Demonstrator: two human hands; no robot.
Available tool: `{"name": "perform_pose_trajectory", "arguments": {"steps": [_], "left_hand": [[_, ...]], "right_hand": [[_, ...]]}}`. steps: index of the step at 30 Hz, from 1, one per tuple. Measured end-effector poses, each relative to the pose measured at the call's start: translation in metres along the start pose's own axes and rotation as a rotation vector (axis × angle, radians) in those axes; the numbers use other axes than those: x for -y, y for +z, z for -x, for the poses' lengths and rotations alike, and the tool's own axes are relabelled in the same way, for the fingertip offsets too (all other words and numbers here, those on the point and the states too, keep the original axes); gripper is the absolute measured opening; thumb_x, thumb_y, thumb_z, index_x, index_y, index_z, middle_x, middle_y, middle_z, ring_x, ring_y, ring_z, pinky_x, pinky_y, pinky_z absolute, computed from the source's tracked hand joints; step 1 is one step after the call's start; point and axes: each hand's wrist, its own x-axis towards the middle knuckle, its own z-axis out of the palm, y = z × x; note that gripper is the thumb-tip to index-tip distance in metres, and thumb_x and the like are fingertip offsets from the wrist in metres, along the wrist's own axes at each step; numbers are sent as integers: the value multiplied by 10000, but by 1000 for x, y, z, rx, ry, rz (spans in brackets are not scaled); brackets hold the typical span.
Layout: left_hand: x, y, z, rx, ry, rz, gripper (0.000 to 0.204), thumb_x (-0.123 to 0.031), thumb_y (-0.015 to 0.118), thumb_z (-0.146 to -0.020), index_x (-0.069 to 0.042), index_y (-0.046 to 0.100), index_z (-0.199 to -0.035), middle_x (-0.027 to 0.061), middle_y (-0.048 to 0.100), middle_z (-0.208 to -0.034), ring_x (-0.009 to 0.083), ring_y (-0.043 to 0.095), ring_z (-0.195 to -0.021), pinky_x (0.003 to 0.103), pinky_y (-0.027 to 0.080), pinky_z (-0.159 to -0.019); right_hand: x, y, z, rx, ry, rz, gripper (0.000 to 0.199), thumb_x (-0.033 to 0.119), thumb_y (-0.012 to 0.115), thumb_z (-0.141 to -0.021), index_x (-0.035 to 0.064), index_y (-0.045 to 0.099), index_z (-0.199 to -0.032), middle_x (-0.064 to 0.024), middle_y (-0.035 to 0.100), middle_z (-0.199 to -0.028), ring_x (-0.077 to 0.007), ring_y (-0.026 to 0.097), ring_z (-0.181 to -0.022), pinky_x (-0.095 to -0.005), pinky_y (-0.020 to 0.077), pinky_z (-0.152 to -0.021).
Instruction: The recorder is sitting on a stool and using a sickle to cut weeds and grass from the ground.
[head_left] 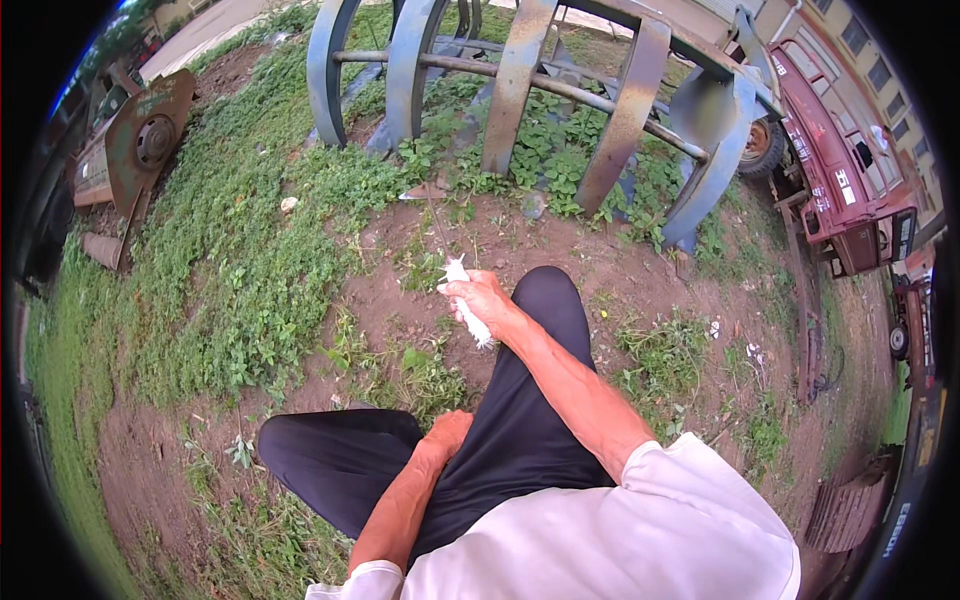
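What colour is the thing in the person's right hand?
White, seen in the head view: the small object gripped by the right hand.

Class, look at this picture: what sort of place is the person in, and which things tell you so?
Probably a farm-machinery yard outdoors: a rusty curved-blade implement stands in weeds, a red farm vehicle is parked beside it, and the bare soil is patchy with grass.
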Motion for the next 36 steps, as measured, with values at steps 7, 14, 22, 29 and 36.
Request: {"name": "perform_pose_trajectory", "arguments": {"steps": [7,14,22,29,36], "left_hand": [[-27,-107,47,-385,-187,81,344,-351,661,-900,-7,674,-896,250,674,-832,457,646,-843,532,505,-758],[1,-180,138,-730,-378,-28,236,-232,692,-873,-1,646,-876,221,663,-889,444,633,-840,510,489,-714],[53,-186,207,-895,-678,-150,266,-270,692,-872,-7,701,-913,218,685,-929,415,648,-888,485,501,-780],[49,-187,196,-785,-761,-214,297,-288,690,-859,3,719,-911,235,695,-948,412,658,-913,486,508,-808],[48,-187,199,-815,-779,-243,291,-275,713,-828,15,719,-848,253,684,-823,427,666,-814,499,515,-729]], "right_hand": [[3,-14,5,-38,-44,-9,163,84,713,-838,-31,611,-892,-62,587,-734,-137,566,-562,-299,475,-431],[8,-23,9,-55,-47,26,180,100,720,-835,-32,602,-866,-65,574,-716,-138,556,-565,-299,466,-428],[10,-22,10,-70,-51,59,179,99,717,-834,-29,593,-847,-60,569,-692,-134,549,-534,-300,467,-427],[11,-31,13,-55,-35,49,181,107,709,-849,-27,590,-878,-62,567,-714,-137,561,-557,-298,479,-447],[18,-24,23,-74,-72,-2,199,98,697,-834,-6,534,-787,-58,541,-703,-150,554,-550,-323,477,-439]]}}
